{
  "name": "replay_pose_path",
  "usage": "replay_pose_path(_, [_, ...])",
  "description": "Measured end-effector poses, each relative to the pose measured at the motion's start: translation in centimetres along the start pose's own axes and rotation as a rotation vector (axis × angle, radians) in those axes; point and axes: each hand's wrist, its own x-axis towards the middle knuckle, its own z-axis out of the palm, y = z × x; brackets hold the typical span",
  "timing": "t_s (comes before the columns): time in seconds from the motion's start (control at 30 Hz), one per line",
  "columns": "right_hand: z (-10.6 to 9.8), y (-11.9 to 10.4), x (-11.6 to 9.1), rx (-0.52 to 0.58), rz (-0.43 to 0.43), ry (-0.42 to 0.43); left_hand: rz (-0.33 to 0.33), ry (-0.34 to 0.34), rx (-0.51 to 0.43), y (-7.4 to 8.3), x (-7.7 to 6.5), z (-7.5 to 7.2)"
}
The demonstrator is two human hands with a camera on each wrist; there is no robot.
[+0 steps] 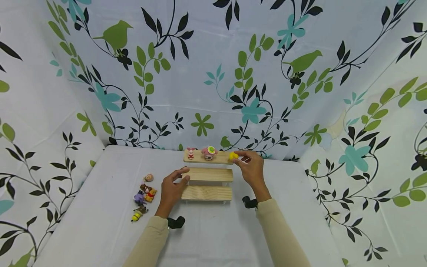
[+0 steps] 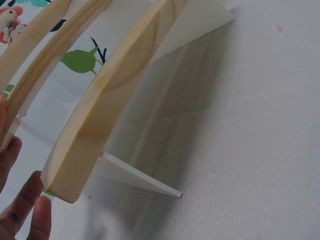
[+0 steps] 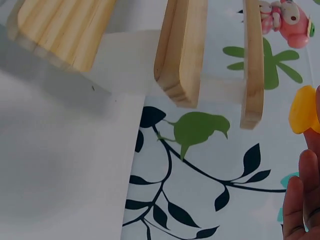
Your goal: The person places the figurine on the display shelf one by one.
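Observation:
A small wooden display stand (image 1: 207, 193) rises in three steps at the middle of the table. On its top step are a small pink-and-white figurine (image 1: 190, 153) and a larger pink figurine (image 1: 209, 152) with a green and yellow patch. My right hand (image 1: 252, 167) pinches a small yellow figurine (image 1: 233, 156) at the right end of that step; its kind is hard to tell. Along the stand's left side, my left hand (image 1: 172, 190) touches the middle step's end with loosely bent fingers. In the right wrist view, fingers (image 3: 294, 207) partly hide the yellow figurine.
Left of the stand lie several small figurines: a round beige one (image 1: 148, 177), an orange bear-like one (image 1: 151, 194), a purple one (image 1: 139, 198) and a yellow-and-brown striped one (image 1: 138, 214). A leaf-patterned cloth (image 1: 186, 92) hangs behind the white table (image 1: 110, 222).

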Motion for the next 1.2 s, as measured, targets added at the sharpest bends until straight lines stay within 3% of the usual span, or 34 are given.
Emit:
replay_pose_path(0.6, [2.6, -0.1, 0.9, -0.043, 0.031, -0.053, -0.003, 0.002, -0.005, 0.2, 0.2, 0.2])
replay_pose_path(1.2, [2.6, 0.3, 0.9, -0.062, -0.025, -0.066, -0.008, 0.011, 0.0, 0.4, 0.3, 0.1])
